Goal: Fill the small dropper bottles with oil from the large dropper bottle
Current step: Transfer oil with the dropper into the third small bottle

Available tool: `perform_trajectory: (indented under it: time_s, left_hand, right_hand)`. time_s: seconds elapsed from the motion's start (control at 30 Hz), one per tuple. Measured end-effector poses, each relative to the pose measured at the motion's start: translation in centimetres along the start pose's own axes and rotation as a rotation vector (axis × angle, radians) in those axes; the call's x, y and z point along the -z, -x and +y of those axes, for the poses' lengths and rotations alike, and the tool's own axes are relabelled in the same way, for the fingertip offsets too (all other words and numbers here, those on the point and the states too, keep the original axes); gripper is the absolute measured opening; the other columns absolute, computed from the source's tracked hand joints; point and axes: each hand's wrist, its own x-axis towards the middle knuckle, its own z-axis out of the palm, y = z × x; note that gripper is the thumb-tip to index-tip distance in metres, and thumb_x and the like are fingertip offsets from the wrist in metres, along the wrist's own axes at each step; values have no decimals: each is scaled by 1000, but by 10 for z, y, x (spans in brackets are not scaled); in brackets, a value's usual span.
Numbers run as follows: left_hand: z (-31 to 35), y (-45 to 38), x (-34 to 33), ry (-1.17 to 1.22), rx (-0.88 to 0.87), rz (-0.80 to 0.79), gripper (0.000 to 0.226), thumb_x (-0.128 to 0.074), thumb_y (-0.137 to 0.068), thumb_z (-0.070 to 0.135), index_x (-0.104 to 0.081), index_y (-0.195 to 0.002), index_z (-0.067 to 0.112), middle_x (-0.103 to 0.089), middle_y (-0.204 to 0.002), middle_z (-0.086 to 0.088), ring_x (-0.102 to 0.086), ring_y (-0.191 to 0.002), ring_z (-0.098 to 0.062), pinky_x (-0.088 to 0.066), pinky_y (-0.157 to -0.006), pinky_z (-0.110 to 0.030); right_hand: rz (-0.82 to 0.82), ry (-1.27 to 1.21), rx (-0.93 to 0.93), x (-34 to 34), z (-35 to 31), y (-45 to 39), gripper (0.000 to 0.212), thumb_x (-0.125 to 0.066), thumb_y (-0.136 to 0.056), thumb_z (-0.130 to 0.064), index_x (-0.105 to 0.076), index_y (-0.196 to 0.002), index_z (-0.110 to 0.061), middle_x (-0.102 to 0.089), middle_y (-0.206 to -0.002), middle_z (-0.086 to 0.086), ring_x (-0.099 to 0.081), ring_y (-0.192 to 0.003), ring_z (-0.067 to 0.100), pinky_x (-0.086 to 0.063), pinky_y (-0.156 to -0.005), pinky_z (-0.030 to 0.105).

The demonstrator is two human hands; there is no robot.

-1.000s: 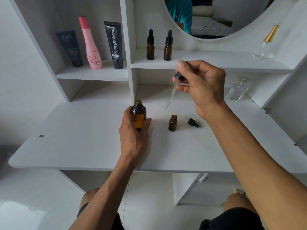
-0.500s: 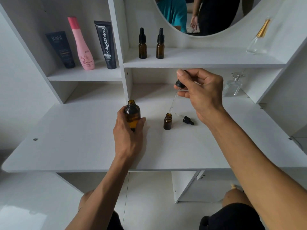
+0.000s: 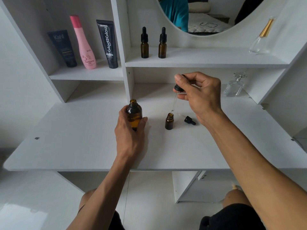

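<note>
The left hand (image 3: pixel 131 135) grips the large bottle (image 3: pixel 133 115), steadying it. Just beside it, the right hand (image 3: pixel 199 97) pinches the dropper (image 3: pixel 176 97) above the small bottle (image 3: pixel 169 121), aiming oil inside.

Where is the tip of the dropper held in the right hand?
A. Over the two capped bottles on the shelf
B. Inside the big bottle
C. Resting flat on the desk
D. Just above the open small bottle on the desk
D: the right hand holds the dropper with its tip just above the mouth of the small bottle.
</note>
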Motion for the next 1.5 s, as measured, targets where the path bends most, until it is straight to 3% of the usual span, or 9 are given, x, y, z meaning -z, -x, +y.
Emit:
perform_trajectory:
  time_s: [0.17, 0.37, 0.47, 0.63, 0.77, 0.97, 1.17, 1.3, 1.5]
  left_hand:
    - [0, 0, 0, -8, 6, 5, 51, -70, -94, 31, -46, -139, 27, -64, -114, 5, -59, -88, -8, -40, -70, -3]
    - [-1, -1, 0, -4, -4, 9, 52, -70, -94, 31, -46, -139, 27, -64, -116, 3, -62, -94, -17, -48, -80, -23]
    - [-2, -1, -1, -15, -5, 7, 51, -70, -94, 32, -46, -139, 27, -65, -116, 4, -60, -94, -14, -42, -74, -13]
    - [-1, -1, 0, -6, -7, 4, 52, -71, -94, 31, -46, -140, 26, -64, -117, 3, -61, -96, -17, -45, -79, -19]
    - [1, -1, 1, -15, -8, 3, 53, -71, -94, 29, -45, -141, 23, -63, -117, 3, -58, -95, -13, -40, -72, -1]
    - [2, 0, 1, -18, -6, 1, 54, -71, -94, 29, -45, -141, 23, -63, -119, 2, -57, -96, -13, -36, -71, 3]
    - [2, -1, 1, -18, 3, -3, 55, -71, -94, 30, -45, -142, 23, -63, -121, 1, -57, -98, -13, -40, -73, -4]
    - [2, 0, 1, -9, 9, -8, 54, -71, -94, 30, -45, -141, 24, -64, -121, 1, -58, -99, -15, -40, -78, -17]
    - [4, 0, 0, -2, 21, -10, 54, -71, -94, 30, -45, -141, 23, -64, -122, -1, -60, -100, -17, -41, -82, -21]
  right_hand:
    - [-6, 9, 3, -1, 0, 1, 10, -77, -87, -22, -75, -85, -13, -73, -77, 8, -77, -72, 20, -63, -65, 32]
    - [-14, 35, 2, -1, 2, 1, 14, -77, -88, -22, -75, -85, -8, -73, -79, 11, -77, -73, 20, -63, -66, 33]
    - [-22, 51, 6, -1, 3, 1, 15, -76, -88, -22, -75, -84, -7, -74, -81, 13, -76, -73, 20, -63, -66, 33]
    - [-35, 82, 11, -2, 5, 3, 17, -76, -89, -23, -75, -85, -6, -74, -83, 13, -76, -74, 19, -62, -65, 31]
    - [-47, 97, 12, -2, 7, 4, 19, -75, -89, -23, -75, -85, -5, -74, -82, 10, -76, -74, 17, -63, -66, 31]
    - [-53, 105, 18, -3, 7, 5, 17, -75, -89, -23, -75, -85, -7, -74, -82, 7, -76, -74, 16, -63, -67, 32]
    - [-54, 96, 22, -3, 3, 5, 18, -76, -89, -23, -75, -87, -6, -75, -83, 10, -76, -74, 18, -63, -67, 34]
    - [-34, 36, 67, 0, -10, 4, 13, -76, -89, -22, -75, -89, -8, -74, -80, 6, -77, -75, 19, -62, -66, 32]
    - [-67, -38, 129, -13, -32, 0, 16, -71, -93, -20, -74, -96, -4, -75, -85, 9, -77, -76, 20, -62, -66, 32]
